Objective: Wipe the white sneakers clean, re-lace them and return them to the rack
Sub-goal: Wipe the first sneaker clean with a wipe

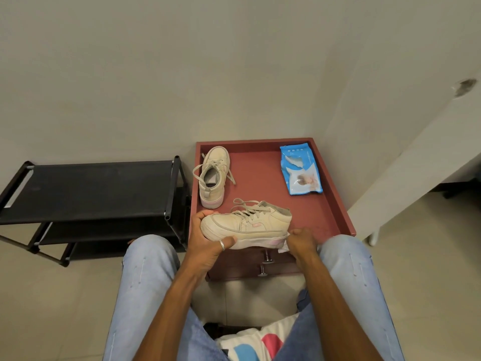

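Left hand [208, 238] wraps the toe of the held sneaker [250, 222] over the red table's [341, 201] near edge while right hand [302, 239] pinches a wipe [283, 248] to its heel sole (laces loose), so hard rubbing could twist the shoe free onto the second sneaker [213, 175] at the table's far-left.

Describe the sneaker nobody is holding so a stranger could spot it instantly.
Find the red cabinet right of the black shoe rack. At its far left corner stands a sneaker, toe toward the wall, laces loose. Unlike its twin, held in the left hand at the near edge, it stands untouched.
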### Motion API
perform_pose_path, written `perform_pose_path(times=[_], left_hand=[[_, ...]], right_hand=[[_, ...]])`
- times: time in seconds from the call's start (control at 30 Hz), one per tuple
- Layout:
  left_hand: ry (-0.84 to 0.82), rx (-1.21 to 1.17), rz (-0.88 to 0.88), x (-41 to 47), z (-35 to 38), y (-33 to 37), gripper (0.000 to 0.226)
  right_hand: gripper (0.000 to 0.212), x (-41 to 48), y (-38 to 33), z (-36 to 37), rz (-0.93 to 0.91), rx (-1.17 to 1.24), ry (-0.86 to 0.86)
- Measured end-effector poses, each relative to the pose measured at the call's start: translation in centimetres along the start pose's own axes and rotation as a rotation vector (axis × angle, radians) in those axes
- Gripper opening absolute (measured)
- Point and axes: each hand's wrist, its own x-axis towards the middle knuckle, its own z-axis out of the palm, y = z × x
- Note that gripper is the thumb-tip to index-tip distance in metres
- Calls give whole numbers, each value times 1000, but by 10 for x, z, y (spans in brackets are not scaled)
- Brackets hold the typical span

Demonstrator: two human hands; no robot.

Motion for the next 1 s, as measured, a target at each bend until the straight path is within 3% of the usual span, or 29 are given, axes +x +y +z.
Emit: perform_pose_path(times=[0.13, 0.33, 0.53, 0.63, 0.73, 1.0], left_hand=[[-4, -4, -3, 1, -1, -1, 78], [-33, 21, 7, 0, -3, -1, 79], [-35, 35, 26, 1, -4, -3, 79], [-41, 38, 27, 0, -3, -1, 79], [-45, 37, 29, 0, -3, -1, 79], [-49, 49, 36, 1, -4, -5, 81]], right_hand=[[19, 6, -1, 1, 55, 216, 5], [34, 12, -24, -8, 43, 420, -39], [17, 11, -50, -24, 6, 613, -100], [15, 10, -56, -27, -167, 500, -71], [24, 14, -57, -19, -324, 203, -6], [33, 12, -78, -11, -466, -198, -34]])
